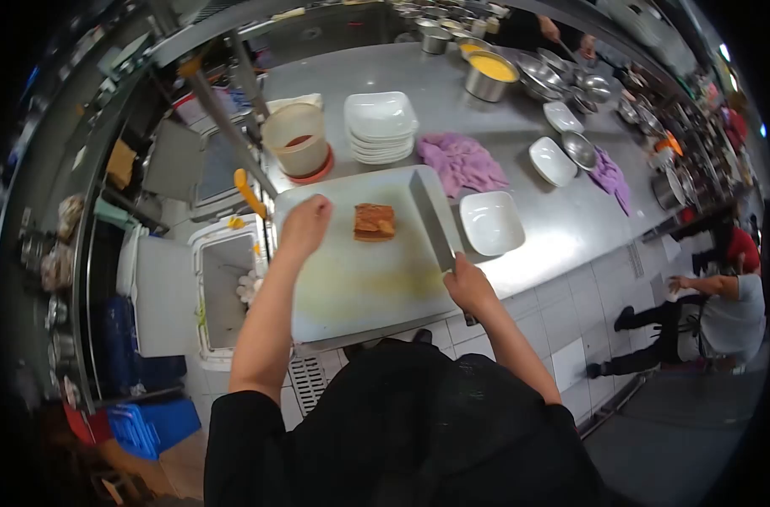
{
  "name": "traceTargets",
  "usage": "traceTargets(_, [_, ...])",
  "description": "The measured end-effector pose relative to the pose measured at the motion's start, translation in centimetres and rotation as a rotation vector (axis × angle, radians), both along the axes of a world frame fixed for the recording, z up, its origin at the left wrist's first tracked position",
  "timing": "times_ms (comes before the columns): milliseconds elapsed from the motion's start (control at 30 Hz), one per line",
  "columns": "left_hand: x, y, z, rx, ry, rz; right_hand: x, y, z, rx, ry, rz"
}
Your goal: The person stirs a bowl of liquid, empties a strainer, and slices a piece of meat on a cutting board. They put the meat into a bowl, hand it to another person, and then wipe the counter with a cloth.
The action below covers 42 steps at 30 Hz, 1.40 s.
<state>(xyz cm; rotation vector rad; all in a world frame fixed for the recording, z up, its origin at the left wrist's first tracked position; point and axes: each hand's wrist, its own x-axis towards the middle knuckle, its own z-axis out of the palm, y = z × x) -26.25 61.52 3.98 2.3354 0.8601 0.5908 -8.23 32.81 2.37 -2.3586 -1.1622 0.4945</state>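
The right hand (pixel 471 283), right of centre in the frame, is wrapped firmly around the handle of a broad-bladed knife (pixel 434 221), whose blade slants up and left over the right side of the cutting board (pixel 351 296); whether the blade touches the board I cannot tell. The left hand (pixel 307 221), left of centre, is curled into a fist over the board's left side; its inside is hidden, so I cannot tell whether it has hold of anything. Between the two hands, near the middle of the frame, a browned block of food (pixel 374 222) sits on the board, apart from both the blade and the fist. Just beyond the board's top edge stand a tub (pixel 293 131) with reddish contents, a stack of white dishes (pixel 380 114) and a crumpled purple cloth (pixel 461 160). A single square white dish (pixel 492 223) lies just right of the knife. Farther out, a steel pot (pixel 489 76) of something yellow stands on the steel counter (pixel 520 110) at upper centre. An open white bin (pixel 196 291) is at the left, a blue bin (pixel 152 427) at lower left, and a person in a grey top (pixel 735 317) at the right edge.
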Motion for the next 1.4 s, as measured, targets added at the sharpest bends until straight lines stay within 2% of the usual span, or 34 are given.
traceTargets(67, [1.2,-0.9,-1.2,-0.039,0.037,0.011,-0.7,0.4,1.4,-0.025,0.051,-0.004])
traceTargets(267, [4.0,-2.4,1.0,-0.059,0.22,-0.019,-1.1,0.6,2.2,-0.076,0.081,-0.021])
traceTargets(500, [3.4,-1.8,-2.0,-0.084,0.091,-0.001,-1.3,0.5,2.1,-0.071,0.066,-0.016])
traceTargets(567, [2.8,-1.4,-2.5,-0.667,-0.116,0.013,-1.3,0.6,2.0,-0.063,0.068,-0.014])
traceTargets(600, [2.3,-1.3,-2.5,-0.665,-0.117,0.022,-1.2,0.6,1.8,-0.068,0.064,-0.019])
traceTargets(667, [1.3,-1.4,-2.6,-0.896,-0.309,0.039,-1.1,0.6,1.8,-0.076,0.062,-0.018])
traceTargets(700, [0.6,-1.3,-2.6,-0.896,-0.309,0.045,-1.1,0.5,1.8,-0.066,0.06,-0.019])
traceTargets(767, [-1.8,-1.0,-2.4,-1.033,-0.514,0.083,-1.2,0.4,1.9,-0.062,0.063,-0.016])
traceTargets(867, [-7.4,0.9,-2.1,-0.852,-0.556,0.159,-1.1,0.5,1.9,-0.063,0.071,-0.024])
traceTargets(933, [-12.7,2.8,-2.4,-0.721,-0.485,0.365,-1.1,0.4,1.7,-0.038,0.063,-0.035])
traceTargets(1000, [-19.5,6.4,-6.9,0.04,0.064,0.594,-1.1,0.1,1.7,-0.033,0.071,-0.044])
traceTargets(1067, [-21.6,6.2,-4.5,0.048,0.54,0.901,-0.8,0.4,1.8,-0.018,0.065,-0.035])
traceTargets(1100, [-21.4,6.4,-4.3,0.048,0.531,0.911,-0.6,0.3,1.6,-0.043,0.071,-0.033])
traceTargets(1167, [-19.7,6.0,-4.5,0.172,0.174,0.72,-0.1,0.4,1.5,-0.071,0.071,-0.017])
traceTargets(1233, [-12.5,1.9,-0.7,-0.004,-0.043,0.505,-0.2,0.4,1.4,-0.023,0.064,-0.02])
traceTargets(1267, [-8.7,-0.3,1.1,-0.048,0.006,0.36,-0.1,0.5,1.3,-0.029,0.065,-0.003])
traceTargets(1300, [-5.3,-1.1,-1.4,0.183,0.008,0.135,-0.1,0.5,1.2,-0.033,0.063,0.008])
traceTargets(1333, [-2.1,-3.3,-0.7,0.297,0.1,0.021,0.0,0.6,0.9,-0.016,0.059,0.018])
traceTargets(1367, [0.9,-5.3,1.8,0.221,0.261,-0.096,0.2,0.5,0.8,0.003,0.052,0.022])
traceTargets(1400, [3.1,-6.5,1.4,0.301,0.277,-0.126,0.3,0.5,0.8,0.006,0.043,0.017])
